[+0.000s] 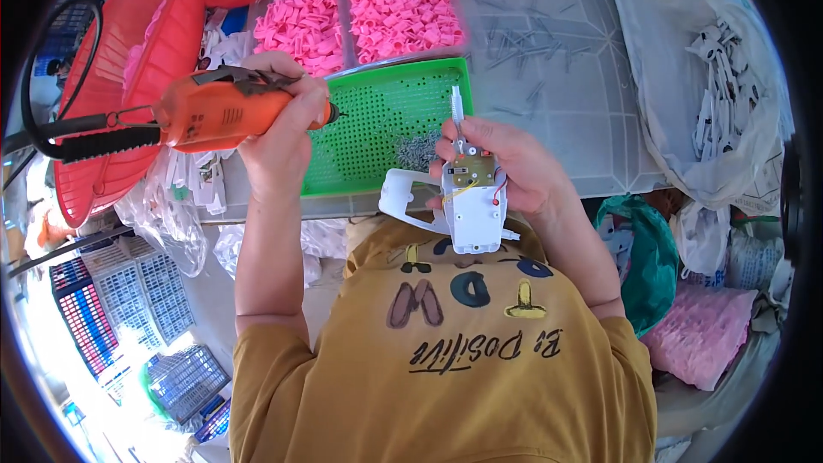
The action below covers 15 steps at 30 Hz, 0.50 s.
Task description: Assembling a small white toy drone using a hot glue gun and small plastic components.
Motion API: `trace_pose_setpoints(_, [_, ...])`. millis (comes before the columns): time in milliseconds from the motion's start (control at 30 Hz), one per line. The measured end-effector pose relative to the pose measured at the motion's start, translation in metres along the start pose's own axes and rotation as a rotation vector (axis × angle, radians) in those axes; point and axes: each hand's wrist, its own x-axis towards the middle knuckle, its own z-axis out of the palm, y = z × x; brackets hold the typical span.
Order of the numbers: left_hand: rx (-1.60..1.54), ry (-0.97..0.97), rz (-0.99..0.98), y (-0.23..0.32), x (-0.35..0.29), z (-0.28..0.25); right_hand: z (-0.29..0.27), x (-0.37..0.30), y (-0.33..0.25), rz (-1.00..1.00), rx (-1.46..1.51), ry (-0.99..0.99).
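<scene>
My left hand [287, 116] is wrapped round an orange electric screwdriver [225, 113], whose dark tip points right over the green perforated tray [369, 86]. A black cord runs from its back end. In my right hand [514, 159] is a white plastic housing [477, 219], open to show a small circuit board [473, 170] with red and yellow wires. A narrow metal part stands up from the housing's far end, and a white curved handle piece [401, 191] juts out at its left. The screwdriver tip is apart from the housing. Small screws [417, 151] lie heaped in the tray.
Two clear trays of pink plastic parts [403, 4] stand behind the green tray. Thin metal pins [523, 43] lie scattered on the grey table [583, 133]. A red basket [141, 60] is at left; a white sack [660, 60] with white parts and a green bag [647, 266] are at right.
</scene>
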Motion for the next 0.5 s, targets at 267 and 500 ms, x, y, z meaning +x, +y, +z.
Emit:
trace_pose_setpoints(267, [0.134, 0.060, -0.130, 0.000, -0.015, -0.019, 0.006, 0.008, 0.006, -0.045, -0.026, -0.024])
trace_pose_setpoints(500, [0.127, 0.079, -0.083, -0.010, -0.019, -0.027, 0.010, 0.013, 0.011, -0.023, -0.026, 0.028])
